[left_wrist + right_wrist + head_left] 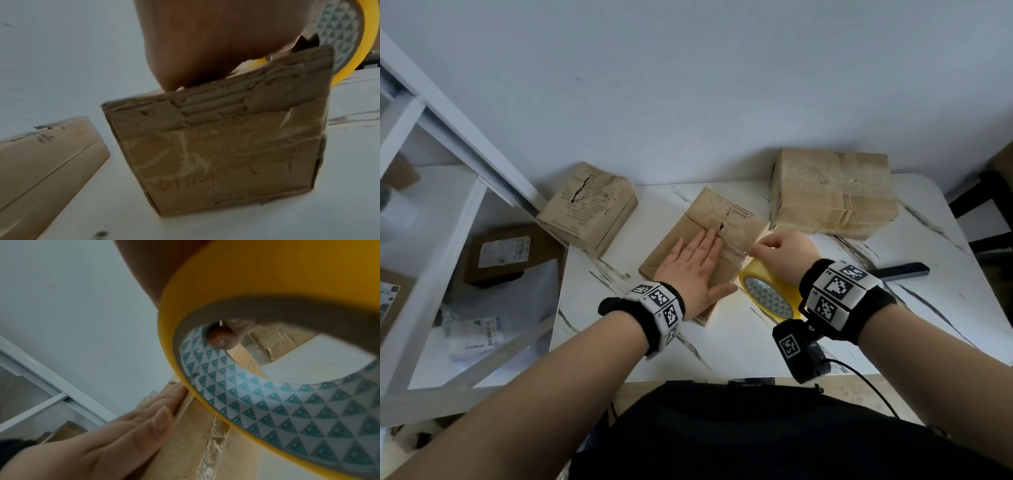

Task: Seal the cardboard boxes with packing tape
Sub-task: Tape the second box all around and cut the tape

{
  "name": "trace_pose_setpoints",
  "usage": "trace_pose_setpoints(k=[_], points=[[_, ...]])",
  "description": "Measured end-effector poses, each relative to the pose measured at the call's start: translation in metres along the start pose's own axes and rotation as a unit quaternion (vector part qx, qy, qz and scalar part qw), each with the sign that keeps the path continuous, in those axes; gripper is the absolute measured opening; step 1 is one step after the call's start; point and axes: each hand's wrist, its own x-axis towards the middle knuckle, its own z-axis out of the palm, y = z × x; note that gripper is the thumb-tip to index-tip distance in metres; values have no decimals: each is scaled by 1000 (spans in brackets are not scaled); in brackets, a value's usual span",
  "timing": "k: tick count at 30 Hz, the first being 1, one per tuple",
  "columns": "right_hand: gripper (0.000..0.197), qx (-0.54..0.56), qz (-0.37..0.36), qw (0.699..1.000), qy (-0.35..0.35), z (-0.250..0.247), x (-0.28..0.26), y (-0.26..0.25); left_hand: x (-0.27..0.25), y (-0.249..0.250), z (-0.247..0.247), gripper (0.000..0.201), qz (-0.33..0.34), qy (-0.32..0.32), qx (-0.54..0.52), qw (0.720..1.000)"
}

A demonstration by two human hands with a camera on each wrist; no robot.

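Middle box (705,246) at centre frame on the tabletop (739,346), held down by the left hand (693,270), fingers flat and straight across the lid. Right hand (782,255) just right of it, fingertips pinched on what looks like the tape's free end, with the yellow tape roll (770,291) under the palm. Best done by keeping the flaps pressed closed, drawing the strip taut and level over the seam, then smoothing outward. Two more boxes further up the frame.
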Motion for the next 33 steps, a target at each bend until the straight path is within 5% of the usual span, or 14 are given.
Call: trace_pose_setpoints(k=[7,10,14,18,22,28,33], points=[[23,-19,-15,1000,8,-12,-6,-1,1,-6,-30,75,10,15,-161,987],[25,-37,-37,999,0,-15,-6,-5,-1,-9,-51,64,-11,65,-373,926],[23,-43,-57,997,4,-18,-7,-14,4,-9,-62,10,-29,96,-494,864],[27,-37,-62,997,-13,-24,-11,-18,10,-10,-63,16,-41,116,-498,858],[52,-78,-49,992,-85,-29,-15,-16,8,-17,-66,18,-50,105,-516,849],[12,56,-40,992,-110,-41,-16,-13,6,-33,-65,20,-76,103,-562,817],[27,-14,-50,993,-103,-41,-11,-18,11,-40,-65,25,-102,126,-520,839]])
